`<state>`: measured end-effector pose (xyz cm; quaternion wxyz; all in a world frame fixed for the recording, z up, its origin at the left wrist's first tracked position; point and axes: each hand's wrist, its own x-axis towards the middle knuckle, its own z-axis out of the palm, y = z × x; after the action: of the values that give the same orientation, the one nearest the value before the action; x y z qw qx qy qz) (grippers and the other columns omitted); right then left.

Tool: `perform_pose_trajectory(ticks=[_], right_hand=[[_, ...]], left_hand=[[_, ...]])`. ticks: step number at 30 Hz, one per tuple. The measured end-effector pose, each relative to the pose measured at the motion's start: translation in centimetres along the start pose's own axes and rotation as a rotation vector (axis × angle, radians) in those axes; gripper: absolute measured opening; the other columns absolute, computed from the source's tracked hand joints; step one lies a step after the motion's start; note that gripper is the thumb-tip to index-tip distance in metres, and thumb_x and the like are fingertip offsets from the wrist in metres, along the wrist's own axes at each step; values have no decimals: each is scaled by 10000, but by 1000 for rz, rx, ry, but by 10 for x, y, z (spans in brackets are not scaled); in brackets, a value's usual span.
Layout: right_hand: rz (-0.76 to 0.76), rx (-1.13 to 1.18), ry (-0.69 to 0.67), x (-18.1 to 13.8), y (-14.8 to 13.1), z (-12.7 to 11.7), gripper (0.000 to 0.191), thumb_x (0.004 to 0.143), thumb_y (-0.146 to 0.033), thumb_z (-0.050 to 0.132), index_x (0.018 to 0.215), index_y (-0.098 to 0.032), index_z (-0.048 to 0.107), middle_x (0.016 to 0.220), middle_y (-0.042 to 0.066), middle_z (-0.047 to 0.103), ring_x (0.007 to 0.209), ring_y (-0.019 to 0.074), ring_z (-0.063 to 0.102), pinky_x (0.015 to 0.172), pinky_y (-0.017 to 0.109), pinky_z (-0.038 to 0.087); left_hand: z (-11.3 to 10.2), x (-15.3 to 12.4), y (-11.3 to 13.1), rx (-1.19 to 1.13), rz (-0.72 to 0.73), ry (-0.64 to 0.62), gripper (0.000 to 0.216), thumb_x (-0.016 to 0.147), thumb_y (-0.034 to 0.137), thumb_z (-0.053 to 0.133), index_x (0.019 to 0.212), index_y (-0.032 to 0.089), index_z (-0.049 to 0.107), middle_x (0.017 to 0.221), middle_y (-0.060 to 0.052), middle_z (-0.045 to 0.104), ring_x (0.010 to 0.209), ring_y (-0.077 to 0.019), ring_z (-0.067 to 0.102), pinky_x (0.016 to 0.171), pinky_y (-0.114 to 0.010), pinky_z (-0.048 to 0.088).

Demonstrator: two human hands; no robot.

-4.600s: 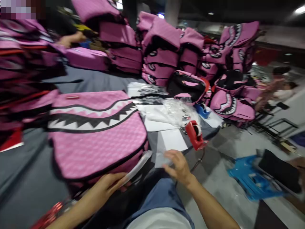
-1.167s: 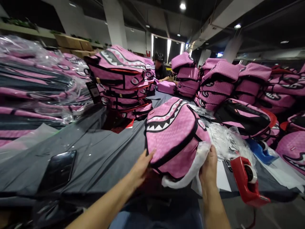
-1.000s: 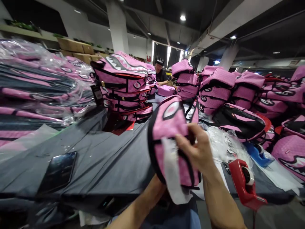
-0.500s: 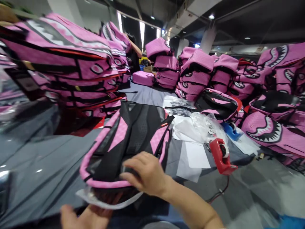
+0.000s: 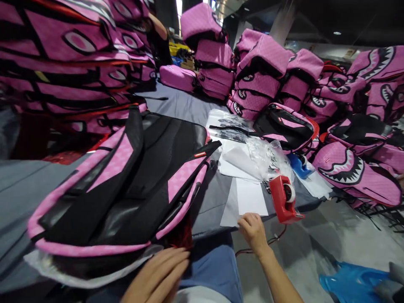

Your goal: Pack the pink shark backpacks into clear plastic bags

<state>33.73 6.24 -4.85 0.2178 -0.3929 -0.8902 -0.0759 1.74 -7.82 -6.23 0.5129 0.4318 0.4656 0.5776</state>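
The pink-and-black backpack point(image 5: 142, 181) is lying straps-up on the grey table point(image 5: 19, 181)! My left hand point(image 5: 158, 275) is sitting at its near edge, fingers straight; my right hand point(image 5: 254, 233) is hovering, fingers bent, by the white paper point(image 5: 251, 198), near the red tape dispenser point(image 5: 280, 200). Whether either is gripping, I can't tell.

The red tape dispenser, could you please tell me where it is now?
In the head view, the red tape dispenser sits right of centre at the table edge, beside the white sheet.
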Motion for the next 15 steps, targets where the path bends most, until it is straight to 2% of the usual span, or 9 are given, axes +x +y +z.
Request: perform_pose_trajectory(ticks=[1, 2, 5, 6, 8, 10, 12, 13, 15], right_hand=[[-34, 53, 18, 1, -3, -4, 131, 939, -87, 560, 932, -203, 620, 848, 33, 683, 844, 185, 636, 811, 331, 443], [-69, 117, 14, 3, -8, -12, 154, 965, -95, 514, 950, -209, 616, 867, 34, 698, 871, 185, 650, 854, 344, 452], [-168, 353, -108, 9, -31, -44, 197, 1000, -127, 424, 983, -216, 600, 835, 27, 712, 779, 166, 665, 801, 305, 490], [-178, 434, -170, 10, -40, -56, 189, 1005, -149, 423, 998, -216, 600, 819, 23, 712, 718, 156, 658, 729, 273, 490], [-111, 556, -262, 12, -53, -78, 134, 1008, -230, 482, 983, -217, 613, 764, 3, 695, 603, 133, 621, 587, 224, 447], [31, 615, -309, 16, -57, -91, 171, 992, -334, 568, 886, -215, 629, 708, -11, 666, 560, 121, 596, 534, 204, 419], [112, 650, -366, 23, -54, -94, 280, 978, -412, 604, 788, -209, 636, 647, -20, 630, 543, 116, 576, 521, 196, 410], [117, 657, -407, 28, -50, -92, 310, 987, -435, 589, 788, -206, 657, 651, -13, 633, 562, 120, 583, 530, 197, 415], [41, 650, -465, 41, -41, -86, 362, 1025, -447, 513, 839, -205, 708, 677, 7, 647, 606, 135, 594, 556, 212, 426]], left_hand=[[16, 6, 6, 180, 70, -155, 315, 786, 237, 799, 1087, 330, 794, 1171, -97, 754, 1178, -338, 670, 1143, -468, 448], [32, 14, 12, 302, 142, -245, 403, 811, 227, 775, 1198, 338, 748, 1270, -96, 714, 1225, -330, 646, 1144, -451, 444], [74, 36, 28, 348, 263, -280, 726, 773, 273, 828, 1441, 331, 549, 1471, -98, 573, 1391, -339, 500, 1211, -480, 328], [84, 41, 31, 305, 234, -297, 752, 746, 314, 856, 1437, 324, 559, 1436, -102, 606, 1380, -343, 505, 1220, -489, 298], [99, 44, 32, 147, 46, -375, 547, 734, 460, 849, 1235, 274, 733, 1142, -99, 747, 1157, -327, 640, 1134, -459, 394], [105, 41, 27, -70, -231, -428, 466, 701, 619, 812, 891, 194, 802, 756, -49, 697, 760, -232, 641, 846, -361, 515], [103, 31, 21, -194, -396, -409, 572, 653, 717, 782, 711, 149, 744, 594, -2, 559, 567, -143, 482, 614, -279, 432], [98, 25, 18, -161, -392, -378, 576, 664, 719, 771, 711, 145, 738, 594, 1, 549, 562, -133, 451, 588, -267, 398], [81, 8, 14, 60, -239, -269, 458, 778, 627, 731, 817, 173, 773, 678, -28, 627, 640, -164, 512, 640, -275, 418]])
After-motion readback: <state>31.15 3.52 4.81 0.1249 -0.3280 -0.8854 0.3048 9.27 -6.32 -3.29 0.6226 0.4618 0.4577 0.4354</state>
